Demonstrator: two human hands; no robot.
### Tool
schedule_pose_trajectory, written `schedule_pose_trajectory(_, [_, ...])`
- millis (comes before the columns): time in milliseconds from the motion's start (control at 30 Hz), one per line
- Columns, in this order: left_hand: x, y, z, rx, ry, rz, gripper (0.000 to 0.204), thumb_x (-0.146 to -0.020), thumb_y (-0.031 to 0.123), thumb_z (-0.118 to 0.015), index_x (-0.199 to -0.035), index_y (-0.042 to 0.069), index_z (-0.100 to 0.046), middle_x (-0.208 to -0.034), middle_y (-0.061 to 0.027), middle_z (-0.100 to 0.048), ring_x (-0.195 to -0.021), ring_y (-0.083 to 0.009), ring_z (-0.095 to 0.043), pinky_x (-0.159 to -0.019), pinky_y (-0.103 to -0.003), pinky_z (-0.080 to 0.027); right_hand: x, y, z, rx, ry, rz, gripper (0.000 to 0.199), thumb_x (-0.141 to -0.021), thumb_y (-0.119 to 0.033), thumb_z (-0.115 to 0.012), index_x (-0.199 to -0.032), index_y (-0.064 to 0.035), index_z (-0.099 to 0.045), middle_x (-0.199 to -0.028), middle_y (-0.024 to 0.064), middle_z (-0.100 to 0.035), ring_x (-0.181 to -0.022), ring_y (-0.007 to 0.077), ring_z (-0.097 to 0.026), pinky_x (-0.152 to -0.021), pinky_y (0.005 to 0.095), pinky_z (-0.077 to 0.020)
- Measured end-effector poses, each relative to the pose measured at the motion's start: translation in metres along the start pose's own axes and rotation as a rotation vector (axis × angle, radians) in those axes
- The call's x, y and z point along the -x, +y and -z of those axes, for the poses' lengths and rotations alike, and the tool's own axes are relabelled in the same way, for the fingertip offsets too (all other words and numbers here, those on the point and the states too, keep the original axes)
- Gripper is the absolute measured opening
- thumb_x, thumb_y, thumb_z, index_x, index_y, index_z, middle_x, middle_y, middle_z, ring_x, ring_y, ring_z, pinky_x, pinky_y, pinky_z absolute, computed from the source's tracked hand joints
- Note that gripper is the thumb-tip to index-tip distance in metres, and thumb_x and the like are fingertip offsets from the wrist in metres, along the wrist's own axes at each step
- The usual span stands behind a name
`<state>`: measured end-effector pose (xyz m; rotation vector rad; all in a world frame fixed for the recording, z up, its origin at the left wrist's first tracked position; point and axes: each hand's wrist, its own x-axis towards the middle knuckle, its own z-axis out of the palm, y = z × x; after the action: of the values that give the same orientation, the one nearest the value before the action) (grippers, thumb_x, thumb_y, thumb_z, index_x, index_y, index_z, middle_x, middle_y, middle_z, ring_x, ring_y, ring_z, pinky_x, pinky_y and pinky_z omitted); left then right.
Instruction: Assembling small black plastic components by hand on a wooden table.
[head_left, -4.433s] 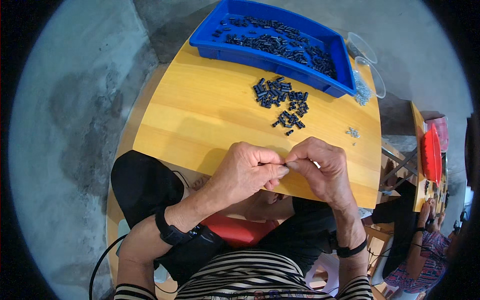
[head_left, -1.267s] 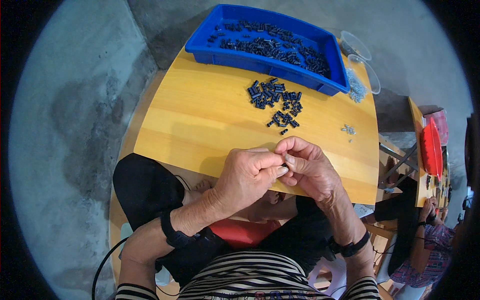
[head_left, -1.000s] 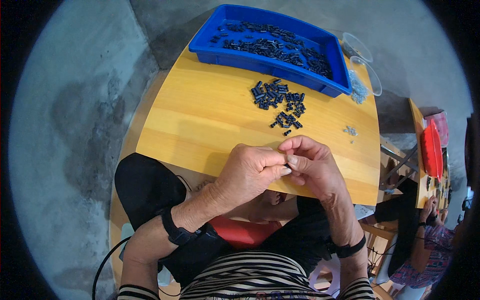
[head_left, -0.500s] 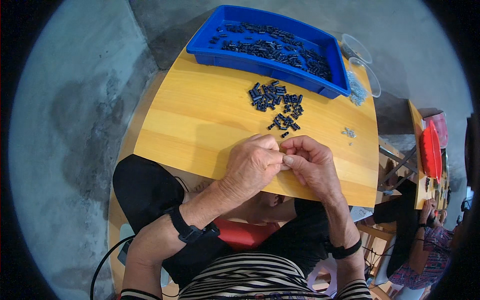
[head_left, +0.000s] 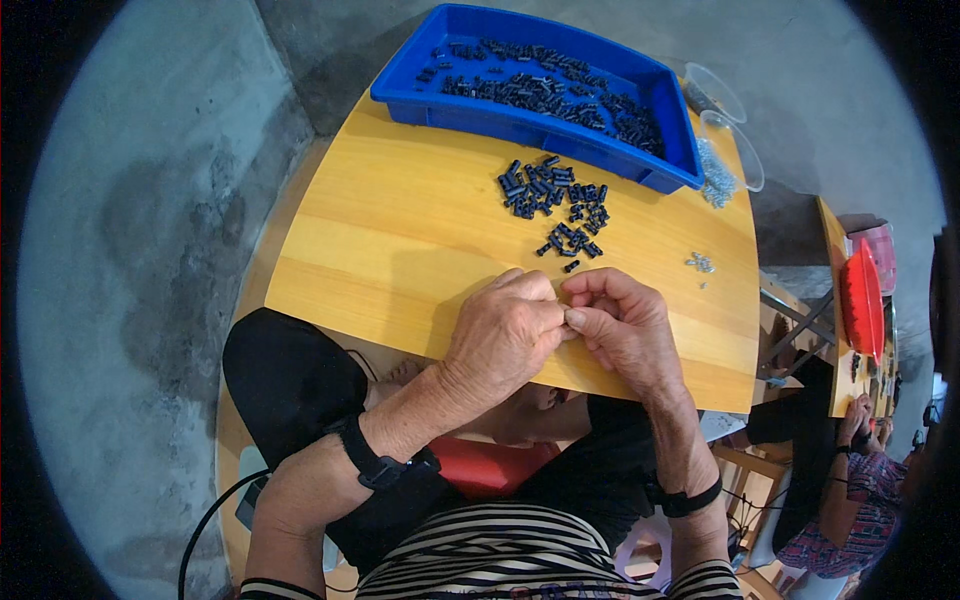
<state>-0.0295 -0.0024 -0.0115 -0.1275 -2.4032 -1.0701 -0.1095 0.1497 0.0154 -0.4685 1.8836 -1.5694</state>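
Observation:
My left hand and my right hand meet fingertip to fingertip over the near part of the wooden table. Both are closed in a pinch; whatever lies between the fingers is hidden by them. Just beyond my fingertips lies a loose pile of small black plastic pieces, with a smaller cluster nearer to me and a single piece closest to my hands. To the right of my right hand a few small silvery metal parts are scattered on the wood.
A blue tray holding many similar black pieces stands at the table's far side. Two clear round tubs, one with silvery parts, sit at the far right corner. Further right, a person works at another table with a red basin.
Almost nothing differs. My hands stay pinched together at the same spot, with only a slight shift of the fingers and of the view.

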Motion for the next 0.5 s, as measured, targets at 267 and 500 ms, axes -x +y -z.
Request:
schedule_pose_trajectory(267, [-0.0001,-0.0019,-0.0002,0.013,-0.017,-0.001,0.014,-0.070,0.012,-0.076,-0.068,0.004,-0.065,-0.070,-0.0058,-0.056,-0.070,-0.0241,-0.058,-0.062,-0.037,-0.048,0.0016,-0.0020,0.0003,-0.071,-0.015,0.008,0.024,-0.085,-0.001,-0.068,-0.108,0.0018,-0.062,-0.090,0.0024,-0.062,-0.078,0.0082,-0.060,-0.069,0.0211,-0.0511])
schedule_pose_trajectory(500, [0.0004,-0.0012,0.0016,0.023,-0.031,-0.004,0.011,-0.069,0.013,-0.075,-0.071,0.005,-0.068,-0.071,-0.0062,-0.057,-0.070,-0.0241,-0.058,-0.064,-0.037,-0.048,0.0039,-0.0091,0.0048,-0.072,-0.027,-0.055,0.021,-0.092,-0.011,-0.063,-0.109,0.0018,-0.062,-0.087,0.0017,-0.061,-0.069,0.0050,-0.053,-0.059,0.0176,-0.0439])
